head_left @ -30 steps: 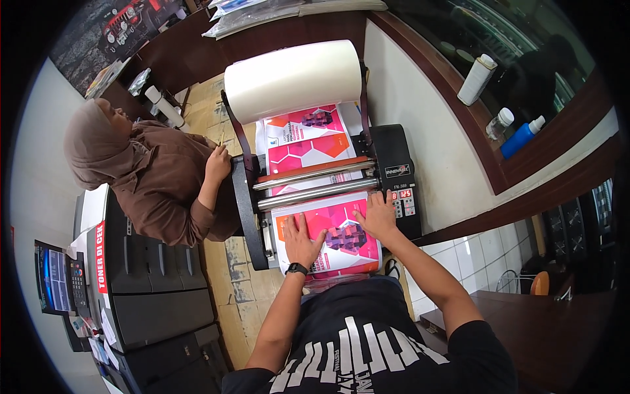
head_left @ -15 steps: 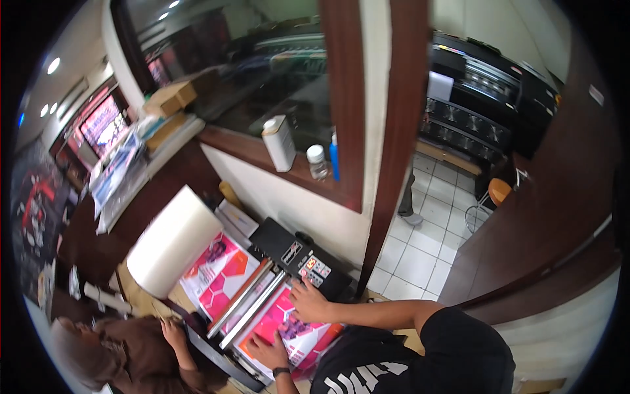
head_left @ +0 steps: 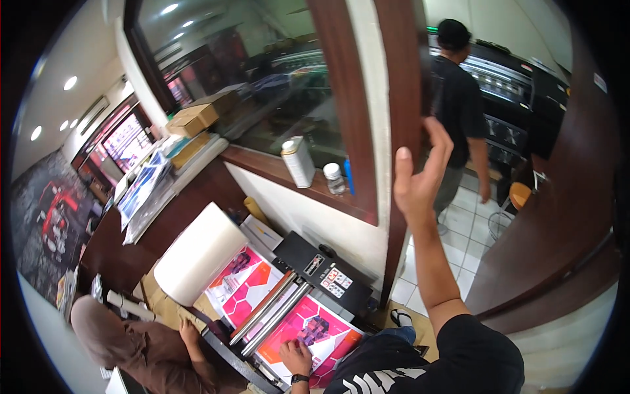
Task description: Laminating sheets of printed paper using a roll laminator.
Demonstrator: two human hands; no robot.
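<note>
My left hand (head_left: 295, 358), with a dark watch at the wrist, lies on a pink, orange and white printed sheet (head_left: 315, 331). Its fingers are spread flat on the near side of the roller laminator (head_left: 335, 270). My right hand (head_left: 423, 177) is raised in the air before the door frame, thumb and fingers apart and bent, holding nothing. The sheet lies by the machine's metal rollers (head_left: 279, 318). More printed sheet (head_left: 243, 285) shows beyond them, beside a large white roll (head_left: 200, 253). The black control box has a panel of buttons.
A person in brown (head_left: 147, 351) sits at the left of the machine. Another in black (head_left: 456, 105) stands by a large printer (head_left: 502, 82) through the doorway. A white can (head_left: 298, 162) and a clear jar (head_left: 334, 178) stand on the window ledge. Cardboard boxes (head_left: 193, 119) sit on the counter.
My right hand has left the button panel and risen high to the right. The left hand stays on the sheet. A person in black has appeared in the doorway, and the view has shifted.
</note>
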